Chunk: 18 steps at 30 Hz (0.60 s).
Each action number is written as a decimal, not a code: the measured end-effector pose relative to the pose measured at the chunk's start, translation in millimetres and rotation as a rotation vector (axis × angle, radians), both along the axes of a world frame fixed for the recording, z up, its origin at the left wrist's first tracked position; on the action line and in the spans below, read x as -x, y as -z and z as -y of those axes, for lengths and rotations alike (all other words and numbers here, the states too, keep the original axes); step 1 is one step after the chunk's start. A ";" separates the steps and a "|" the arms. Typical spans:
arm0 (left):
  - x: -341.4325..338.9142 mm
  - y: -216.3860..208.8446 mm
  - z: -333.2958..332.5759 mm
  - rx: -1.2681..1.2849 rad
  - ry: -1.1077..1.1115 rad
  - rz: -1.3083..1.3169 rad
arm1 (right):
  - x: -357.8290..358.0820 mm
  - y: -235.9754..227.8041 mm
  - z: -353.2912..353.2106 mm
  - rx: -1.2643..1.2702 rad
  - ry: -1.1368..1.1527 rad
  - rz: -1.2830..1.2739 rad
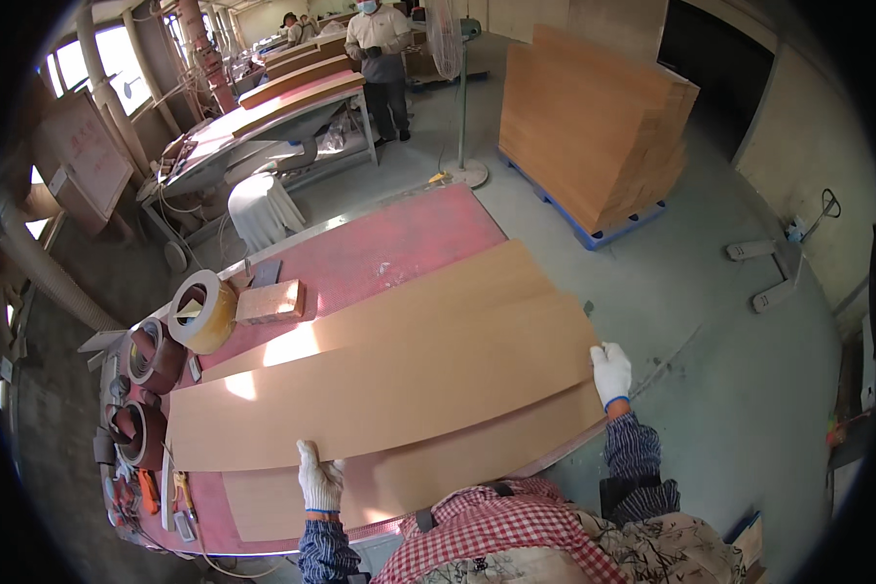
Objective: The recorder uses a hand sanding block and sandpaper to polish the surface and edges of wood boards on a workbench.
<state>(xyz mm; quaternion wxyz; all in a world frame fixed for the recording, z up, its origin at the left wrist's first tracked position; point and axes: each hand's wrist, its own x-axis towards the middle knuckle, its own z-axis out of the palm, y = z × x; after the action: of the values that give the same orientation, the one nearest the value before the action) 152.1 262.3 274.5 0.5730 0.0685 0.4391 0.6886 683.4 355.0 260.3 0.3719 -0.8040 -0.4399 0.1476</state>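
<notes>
A long, thin brown board (389,389) lies slantwise over the red-topped table (409,229). My left hand (319,479), in a white knitted glove, grips its near edge, thumb on top and the other fingers mostly hidden. At the board's right end my right hand (610,376), gloved the same way, is closed on the corner. Under it, another brown board (438,472) shows along the near side, and more brown board surface shows at the far side. How high the held board is lifted is hard to tell.
Left on the table are a roll of clear tape (202,311), rolls of dark abrasive belt (141,433), a wrapped block (271,302) and an orange-handled tool (148,492). Beyond stand a tall board stack (589,127) on a blue pallet, a fan (462,117), a pallet jack (774,277) and a person (380,58).
</notes>
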 end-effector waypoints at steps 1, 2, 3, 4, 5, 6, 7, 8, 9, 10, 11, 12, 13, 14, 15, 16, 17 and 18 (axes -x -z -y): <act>-6.8 -0.9 -10.5 0.010 -0.057 0.016 | -0.7 0.5 -19.4 0.019 -0.012 0.035; -10.5 7.9 -23.2 0.023 -0.070 0.043 | -1.6 0.8 -38.7 0.038 -0.004 0.098; -15.5 17.0 -36.0 0.030 -0.068 0.042 | -4.0 1.3 -57.9 0.059 0.001 0.161; -21.6 23.3 -48.4 0.068 -0.072 0.046 | -8.1 3.0 -82.0 0.069 -0.004 0.158; -21.1 28.4 -53.5 0.116 -0.082 0.043 | -6.5 6.2 -101.3 0.057 -0.032 0.182; -21.7 36.1 -61.2 0.137 -0.097 0.036 | -6.3 9.0 -118.4 0.045 -0.065 0.208; -11.5 44.1 -63.7 0.127 -0.106 0.030 | 7.0 11.7 -136.7 0.063 -0.107 0.194; -6.6 48.6 -76.5 0.103 -0.117 0.032 | 17.2 9.5 -163.2 0.094 -0.139 0.195; 2.2 52.2 -84.6 0.103 -0.056 0.036 | 32.4 7.2 -186.7 0.124 -0.183 0.201; 9.0 55.3 -85.0 0.098 -0.044 0.045 | 42.0 15.0 -203.8 0.135 -0.181 0.261; 11.8 58.8 -94.0 0.116 0.008 0.098 | 41.3 28.5 -212.8 0.133 -0.217 0.320; -10.7 49.3 -113.3 0.203 0.001 0.011 | 14.3 50.6 -214.0 0.063 -0.239 0.376; 2.0 67.2 -112.8 0.267 -0.035 -0.132 | 19.7 52.8 -215.1 0.078 -0.216 0.296; -0.9 69.6 -120.3 0.292 0.085 -0.093 | -1.0 56.3 -214.6 0.142 -0.266 0.192; -30.8 49.9 -139.8 0.311 0.043 -0.053 | -22.9 63.8 -207.9 0.148 -0.203 0.288; -27.7 47.8 -135.9 0.305 0.007 -0.043 | -16.0 62.3 -209.5 0.145 -0.180 0.282; -21.0 48.4 -133.2 0.291 -0.005 -0.031 | -12.0 65.7 -211.4 0.133 -0.209 0.294; -13.0 48.5 -129.3 0.284 -0.052 -0.021 | -7.4 67.5 -215.9 0.121 -0.226 0.306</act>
<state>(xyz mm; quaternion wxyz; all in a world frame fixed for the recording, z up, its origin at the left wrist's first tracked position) 165.1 391.6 226.0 0.5542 -0.0172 0.5397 0.6335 690.8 571.0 192.8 0.2329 -0.7834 -0.5690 0.0906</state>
